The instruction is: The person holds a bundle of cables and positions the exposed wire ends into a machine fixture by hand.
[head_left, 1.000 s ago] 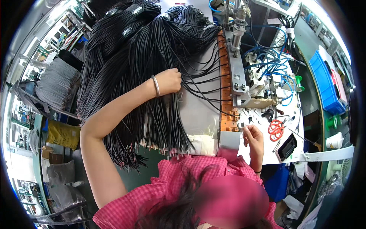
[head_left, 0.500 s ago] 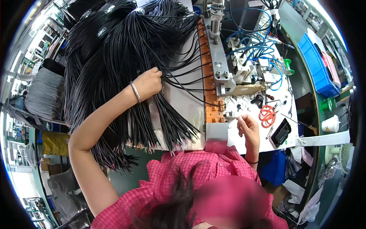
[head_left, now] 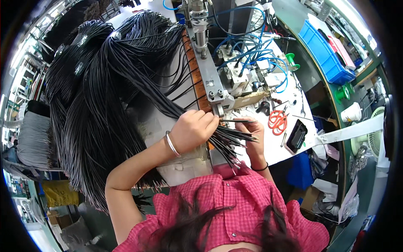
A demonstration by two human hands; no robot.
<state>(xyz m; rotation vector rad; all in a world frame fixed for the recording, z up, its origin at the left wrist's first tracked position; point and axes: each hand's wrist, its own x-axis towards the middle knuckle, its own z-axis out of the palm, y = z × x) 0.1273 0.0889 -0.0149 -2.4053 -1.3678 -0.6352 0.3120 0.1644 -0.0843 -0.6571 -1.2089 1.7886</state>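
Observation:
My left hand (head_left: 195,129), with a bracelet at its wrist, is closed round a bundle of black cables (head_left: 231,138). Their loose ends fan out toward the right and the front edge of the bench. To the right of that bundle, my right hand (head_left: 254,136) pinches the end of a single black cable (head_left: 228,121); the fingertips partly cover it. Just beyond both hands runs an orange fixture strip (head_left: 196,75) with several black cables leading into it. A metal press bar (head_left: 210,82) stands over the strip.
A large heap of black cables (head_left: 92,101) covers the bench's left side. Pneumatic parts with blue tubes (head_left: 252,56) stand at the far right. A red coil (head_left: 277,122), a black tray (head_left: 297,136) and small tools lie nearby. A blue crate (head_left: 325,52) sits farther right.
My left hand has moved right and nearer, drawing the cable bundle over the strip toward my right hand. My right hand now pinches a cable end. The view has shifted.

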